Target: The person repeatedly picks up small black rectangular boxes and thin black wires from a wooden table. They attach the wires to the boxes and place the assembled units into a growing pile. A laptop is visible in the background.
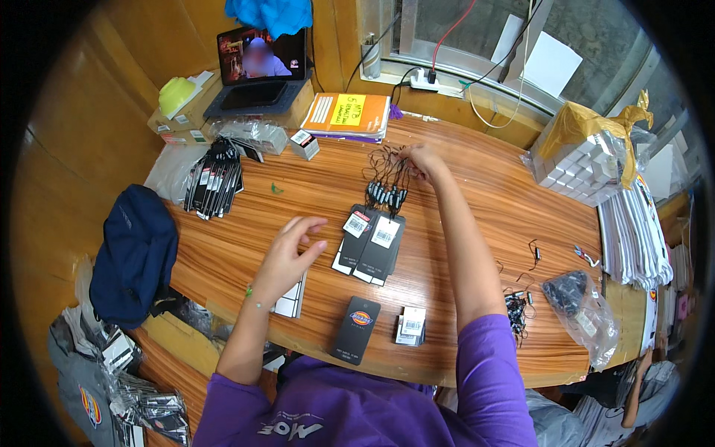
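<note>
My right hand reaches to the far middle of the table, its fingers closed on the looped ends of several black hang-tag strings. The strings run down through dark plastic seals to a stack of dark grey hang tags with white barcode stickers. To the left of that stack, my left hand hovers with its fingers apart, holding nothing. Beneath it lie white cards, partly hidden. Nearer me rest a single dark hang tag and a small pile of white barcode stickers.
Bundled tags lie at the left, near a navy bag. A tablet stands behind notebooks. Loose strings and a clear plastic bag lie right, below stacked white boxes and papers.
</note>
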Demonstrator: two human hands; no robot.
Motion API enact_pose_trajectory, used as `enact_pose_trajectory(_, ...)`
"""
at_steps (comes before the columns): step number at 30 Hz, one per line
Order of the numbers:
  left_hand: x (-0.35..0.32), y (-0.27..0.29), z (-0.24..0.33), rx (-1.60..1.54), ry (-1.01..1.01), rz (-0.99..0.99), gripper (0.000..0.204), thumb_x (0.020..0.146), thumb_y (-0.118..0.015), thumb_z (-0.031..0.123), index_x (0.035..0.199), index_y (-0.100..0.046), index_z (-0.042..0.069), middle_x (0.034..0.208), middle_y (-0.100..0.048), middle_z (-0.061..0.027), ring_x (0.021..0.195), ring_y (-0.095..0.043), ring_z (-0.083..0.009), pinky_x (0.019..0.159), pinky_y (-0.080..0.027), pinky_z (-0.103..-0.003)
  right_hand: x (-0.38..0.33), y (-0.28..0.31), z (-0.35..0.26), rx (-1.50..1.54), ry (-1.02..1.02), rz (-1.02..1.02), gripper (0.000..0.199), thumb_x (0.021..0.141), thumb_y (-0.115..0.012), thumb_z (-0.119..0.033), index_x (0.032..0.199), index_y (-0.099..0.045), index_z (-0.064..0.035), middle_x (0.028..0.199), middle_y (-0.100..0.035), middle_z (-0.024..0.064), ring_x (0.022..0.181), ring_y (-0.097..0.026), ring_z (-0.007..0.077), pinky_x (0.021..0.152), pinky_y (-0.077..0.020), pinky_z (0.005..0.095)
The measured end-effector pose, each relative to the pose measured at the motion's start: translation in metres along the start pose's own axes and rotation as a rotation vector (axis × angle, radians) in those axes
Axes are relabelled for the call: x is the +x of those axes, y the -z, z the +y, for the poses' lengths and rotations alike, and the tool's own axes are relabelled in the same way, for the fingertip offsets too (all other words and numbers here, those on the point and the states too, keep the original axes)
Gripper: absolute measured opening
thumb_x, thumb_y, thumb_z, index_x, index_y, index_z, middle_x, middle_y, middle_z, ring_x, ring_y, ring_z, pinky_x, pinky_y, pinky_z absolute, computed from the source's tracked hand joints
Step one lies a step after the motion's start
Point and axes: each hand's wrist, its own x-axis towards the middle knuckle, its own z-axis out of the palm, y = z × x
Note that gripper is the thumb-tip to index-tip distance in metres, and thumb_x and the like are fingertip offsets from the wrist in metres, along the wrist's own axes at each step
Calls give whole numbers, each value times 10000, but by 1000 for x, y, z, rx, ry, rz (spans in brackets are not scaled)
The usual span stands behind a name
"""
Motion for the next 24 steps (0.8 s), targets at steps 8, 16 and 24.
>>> enact_pose_trajectory(8, -35, 22, -59, -33, 139, 76, 319, 807, -622, 75, 1118, -557, 49, 953, -503, -6, 765, -455, -67, 647, -394, -187, 11, 8, 4, 87, 72, 91, 173, 756, -642, -164, 663, -536, -64, 491, -485, 45, 333, -408, 158, 289, -281, 304)
enact_pose_trajectory(16, -34, 39, -75, -56, 148, -250, 665, 621, -786, 135, 1212, -488, 68, 1052, -504, -54, 913, -461, -157, 773, -407, -259, -128, 20, -1, -469, 485, 80, 165, 765, -641, -155, 890, -612, -51, 660, -581, 43, 594, -517, 98, 532, -415, 272)
enact_pose_trajectory(24, -39, 29, -72, 164, 49, -75, 671, 571, -794, 141, 1190, -540, 83, 1043, -535, -62, 963, -501, -206, 829, -401, -286, -289, -24, 67, -746, 398, -24, 280, 687, -707, -215, 897, -632, -45, 874, -573, 116, 848, -553, 286, 721, -455, 372)
